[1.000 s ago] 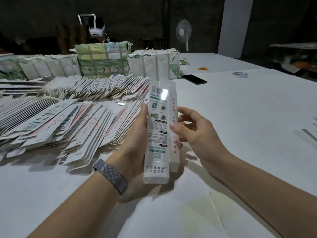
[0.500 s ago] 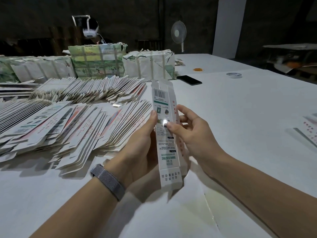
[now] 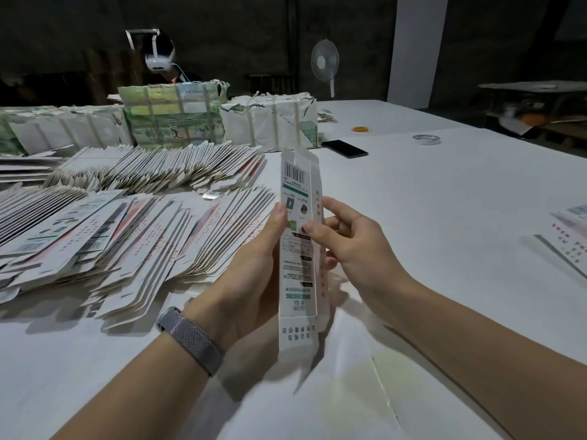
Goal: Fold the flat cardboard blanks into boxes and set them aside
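Note:
A long narrow white box (image 3: 298,249), printed with a barcode and green text, stands nearly upright above the table, opened into a slim tube with its end flaps loose. My left hand (image 3: 254,274) grips its left edge, thumb along the printed face. On the right edge my right hand (image 3: 346,246) pinches it, thumb on the front and fingers curled behind. Fanned rows of flat cardboard blanks (image 3: 127,223) lie to the left, with a further row (image 3: 165,173) behind them.
Strapped paper-wrapped bundles (image 3: 178,115) line the back of the white table (image 3: 444,217). A black phone (image 3: 344,148), a tape roll (image 3: 427,139) and an orange disc (image 3: 361,129) lie beyond. More printed boxes (image 3: 571,236) sit at the right edge. A fan (image 3: 324,63) stands behind.
The box has narrowed from a wider flat shape into a slim tube and turned slightly. My right thumb slid onto its front face; both hands kept their hold.

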`<state>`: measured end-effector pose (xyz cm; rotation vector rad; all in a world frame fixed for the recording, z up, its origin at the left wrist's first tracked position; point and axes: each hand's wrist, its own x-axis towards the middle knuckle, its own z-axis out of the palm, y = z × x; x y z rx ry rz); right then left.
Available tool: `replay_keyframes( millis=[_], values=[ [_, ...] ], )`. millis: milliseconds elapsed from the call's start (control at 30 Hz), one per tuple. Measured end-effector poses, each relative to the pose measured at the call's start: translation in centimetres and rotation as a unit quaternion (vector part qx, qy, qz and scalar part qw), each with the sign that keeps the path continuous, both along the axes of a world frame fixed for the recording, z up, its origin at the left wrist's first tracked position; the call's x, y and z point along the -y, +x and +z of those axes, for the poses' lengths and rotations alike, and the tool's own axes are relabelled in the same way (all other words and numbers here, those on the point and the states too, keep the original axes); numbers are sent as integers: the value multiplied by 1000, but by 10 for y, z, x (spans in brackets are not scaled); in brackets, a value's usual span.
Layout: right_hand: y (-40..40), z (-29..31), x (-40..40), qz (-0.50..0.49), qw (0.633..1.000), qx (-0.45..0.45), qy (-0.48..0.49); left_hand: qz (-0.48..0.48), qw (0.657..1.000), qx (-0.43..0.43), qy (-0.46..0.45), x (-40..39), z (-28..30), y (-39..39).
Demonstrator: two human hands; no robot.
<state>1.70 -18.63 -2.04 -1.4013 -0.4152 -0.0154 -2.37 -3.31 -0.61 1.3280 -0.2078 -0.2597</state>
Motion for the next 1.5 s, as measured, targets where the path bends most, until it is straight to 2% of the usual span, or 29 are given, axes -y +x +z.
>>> replay_keyframes(
  millis=[333, 500, 833, 1200, 1500],
  values=[
    [-1, 5, 4, 15, 1000, 17, -8, -24, 999, 39, -4, 4, 2, -1],
    [-5, 5, 4, 17, 999, 33, -17, 25, 998, 59, -20, 4, -1, 2],
    [-7, 10, 4, 3, 1000, 23, -1, 58, 997, 56, -16, 6, -6, 9],
    [-4, 14, 9, -11, 999, 23, -24, 110, 975, 149, 124, -6, -7, 13],
    [-4, 16, 11, 10, 999, 11, -53, 119, 987, 93, 46, -3, 0, 10]
  ],
)
